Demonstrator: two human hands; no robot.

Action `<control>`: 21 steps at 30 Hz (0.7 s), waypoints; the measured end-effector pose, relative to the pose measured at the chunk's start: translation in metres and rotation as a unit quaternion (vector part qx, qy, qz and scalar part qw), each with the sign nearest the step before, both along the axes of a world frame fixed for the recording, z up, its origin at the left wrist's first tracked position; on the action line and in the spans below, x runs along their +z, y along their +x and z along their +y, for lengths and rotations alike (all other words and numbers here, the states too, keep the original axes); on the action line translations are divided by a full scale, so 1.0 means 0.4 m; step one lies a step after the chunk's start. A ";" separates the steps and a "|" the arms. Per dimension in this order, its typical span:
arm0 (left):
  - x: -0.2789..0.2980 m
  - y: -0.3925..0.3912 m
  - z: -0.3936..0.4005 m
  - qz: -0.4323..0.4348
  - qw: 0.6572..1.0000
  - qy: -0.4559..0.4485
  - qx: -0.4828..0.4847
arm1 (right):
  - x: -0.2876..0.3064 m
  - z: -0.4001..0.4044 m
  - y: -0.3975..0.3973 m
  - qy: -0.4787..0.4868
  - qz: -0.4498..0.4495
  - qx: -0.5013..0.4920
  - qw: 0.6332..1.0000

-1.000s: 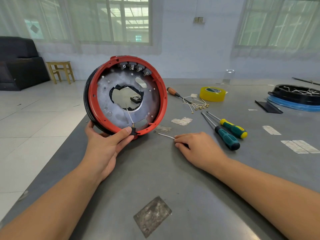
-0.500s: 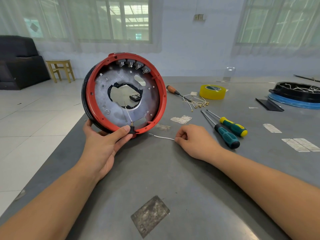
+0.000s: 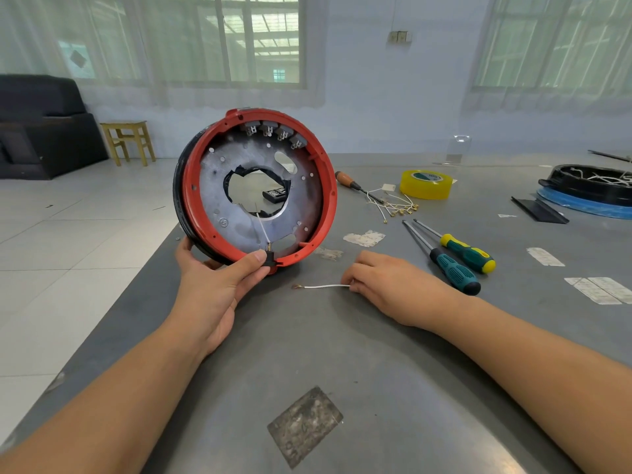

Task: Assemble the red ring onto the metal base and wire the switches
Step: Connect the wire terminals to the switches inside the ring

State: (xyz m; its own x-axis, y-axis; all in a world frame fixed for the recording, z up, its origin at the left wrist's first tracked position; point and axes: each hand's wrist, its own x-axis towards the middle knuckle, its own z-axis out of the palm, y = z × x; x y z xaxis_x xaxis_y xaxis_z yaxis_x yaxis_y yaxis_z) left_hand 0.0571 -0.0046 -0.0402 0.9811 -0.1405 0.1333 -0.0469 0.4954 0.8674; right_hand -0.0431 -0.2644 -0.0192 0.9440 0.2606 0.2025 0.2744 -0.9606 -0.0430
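Grey metal table [image 3: 376,354] filled most of our view, w/ a white tiled floor to the left and curtained windows behind. We saw the biggest item, the assembly, standing on edge near the table's left edge: red ring [image 3: 328,186] seated round the metal base [image 3: 307,206], open face tilted toward us and a bit to the right, its axis running roughly front-to-back. Four switches [image 3: 273,133] sat in a row inside the ring's top arc. A thin white lead ran from the centre hole down to a small black switch [image 3: 269,258] at the bottom rim.

Left hand [image 3: 219,285] gripped that bottom rim from below, thumb pressed on the black switch, fingers curled behind. Right hand [image 3: 393,285] rested on the table, fingertips pinching one end of a white wire [image 3: 323,287]; the wire lay flat, long axis approx left-right, stripped end pointing left toward the assembly.

Further right we noted a black tray on a blue disc [image 3: 588,203], a yellow tape roll [image 3: 425,184], two green-handled screwdrivers [image 3: 455,265] side by side w/ tips pointing up-left, an orange-handled screwdriver [image 3: 345,179], and a bunch of loose terminal wires [image 3: 398,206].
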 end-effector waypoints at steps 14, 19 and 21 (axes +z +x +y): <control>0.014 -0.009 -0.008 0.021 1.000 -0.003 -0.015 | -0.019 0.106 0.007 0.451 -0.054 -0.078 0.888; 0.014 -0.008 -0.009 0.019 1.000 -0.001 -0.019 | 0.010 0.158 0.032 0.714 0.027 -0.044 0.698; 0.012 -0.007 -0.010 0.015 1.000 -0.001 -0.024 | 0.020 0.171 0.043 0.752 0.039 -0.035 0.657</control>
